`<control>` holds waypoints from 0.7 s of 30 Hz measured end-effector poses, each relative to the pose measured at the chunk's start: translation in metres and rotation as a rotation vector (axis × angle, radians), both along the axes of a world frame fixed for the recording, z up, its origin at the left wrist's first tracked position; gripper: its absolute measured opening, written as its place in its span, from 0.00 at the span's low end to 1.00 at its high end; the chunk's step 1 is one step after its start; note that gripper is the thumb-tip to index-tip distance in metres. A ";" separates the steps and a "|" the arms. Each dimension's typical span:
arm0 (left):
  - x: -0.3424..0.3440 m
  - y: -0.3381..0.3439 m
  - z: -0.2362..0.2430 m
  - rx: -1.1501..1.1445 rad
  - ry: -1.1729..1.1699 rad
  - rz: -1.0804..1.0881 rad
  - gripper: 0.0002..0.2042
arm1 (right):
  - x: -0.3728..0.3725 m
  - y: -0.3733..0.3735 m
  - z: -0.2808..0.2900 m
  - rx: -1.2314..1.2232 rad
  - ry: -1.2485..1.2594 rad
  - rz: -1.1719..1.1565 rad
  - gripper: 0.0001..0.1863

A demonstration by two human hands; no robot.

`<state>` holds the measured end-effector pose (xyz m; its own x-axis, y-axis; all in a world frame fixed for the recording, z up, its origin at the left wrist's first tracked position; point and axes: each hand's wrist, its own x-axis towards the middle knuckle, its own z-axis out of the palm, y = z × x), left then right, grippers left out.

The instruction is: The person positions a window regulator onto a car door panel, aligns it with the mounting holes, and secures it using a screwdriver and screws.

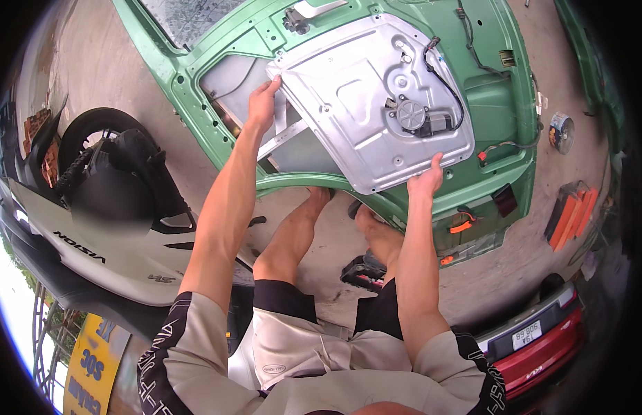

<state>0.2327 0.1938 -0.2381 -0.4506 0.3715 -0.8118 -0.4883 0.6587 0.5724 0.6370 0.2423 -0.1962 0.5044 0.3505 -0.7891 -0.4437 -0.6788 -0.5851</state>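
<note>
My left hand (264, 98) grips the upper-left corner of a silver metal panel (359, 111), and my right hand (425, 178) holds its lower edge, thumb on top. The panel carries a motor (432, 123) with a black cable. It lies tilted across a green vehicle door (494, 111), over an opening where inner metal (304, 152) shows at the left. A wire with a red connector (483, 156) is on the door to the right. Orange-handled items (461, 225) show near the door's lower edge. Whether the panel touches the door all round, I cannot tell.
A parked scooter (120, 256) fills the left, beside a yellow sign (86, 360). To the right are a round can-like item (560, 133) and a stack of orange-and-black pieces (569, 214). A red car (546, 356) is at lower right. My legs are below the door.
</note>
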 end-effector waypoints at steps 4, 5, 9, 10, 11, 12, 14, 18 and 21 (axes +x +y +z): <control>-0.009 0.008 0.016 -0.077 -0.142 0.003 0.23 | 0.000 0.007 -0.001 0.005 0.046 0.016 0.31; -0.011 0.006 0.012 -0.111 -0.141 -0.014 0.24 | 0.000 0.008 -0.005 -0.003 0.051 0.023 0.31; -0.011 -0.004 0.004 -0.282 0.277 -0.195 0.28 | -0.003 0.008 -0.007 -0.024 0.002 0.044 0.30; 0.000 -0.003 0.014 -0.339 0.456 -0.197 0.27 | -0.005 0.010 -0.002 -0.065 -0.021 0.050 0.31; 0.017 -0.006 0.023 -0.353 0.460 -0.182 0.27 | -0.006 0.010 -0.001 -0.074 -0.013 0.066 0.31; 0.032 -0.008 0.029 -0.288 0.670 -0.109 0.24 | -0.005 0.009 -0.003 -0.085 -0.014 0.078 0.31; 0.079 -0.011 0.055 -0.135 0.656 0.050 0.17 | 0.010 0.007 -0.011 -0.086 -0.026 0.081 0.31; 0.165 -0.062 0.107 -0.130 0.244 0.149 0.14 | 0.013 0.009 -0.011 -0.092 -0.043 0.106 0.31; 0.163 -0.089 0.095 -0.300 0.077 0.407 0.20 | 0.015 0.006 -0.017 -0.088 -0.050 0.128 0.31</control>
